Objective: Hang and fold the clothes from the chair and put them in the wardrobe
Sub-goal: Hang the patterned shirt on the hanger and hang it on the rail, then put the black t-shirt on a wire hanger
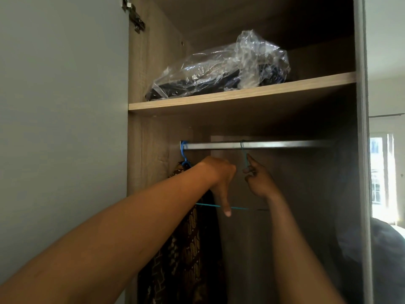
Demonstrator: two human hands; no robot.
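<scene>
Both my arms reach into the open wardrobe under its metal rail (285,144). A thin teal wire hanger (243,160) hooks over the rail near the middle, and its bottom bar runs level below my hands. My right hand (258,181) pinches the hanger's neck just under the hook. My left hand (221,178) is beside it with fingers curled and the thumb pointing down across the bottom bar; whether it grips the hanger is hidden. At the rail's left end a blue plastic hanger (185,154) carries a dark brown patterned garment (188,249).
A wooden shelf (241,93) above the rail holds dark clothing in a clear plastic bag (219,66). The open wardrobe door (61,128) fills the left. The wardrobe's right side panel (361,150) stands before a bright window (381,172).
</scene>
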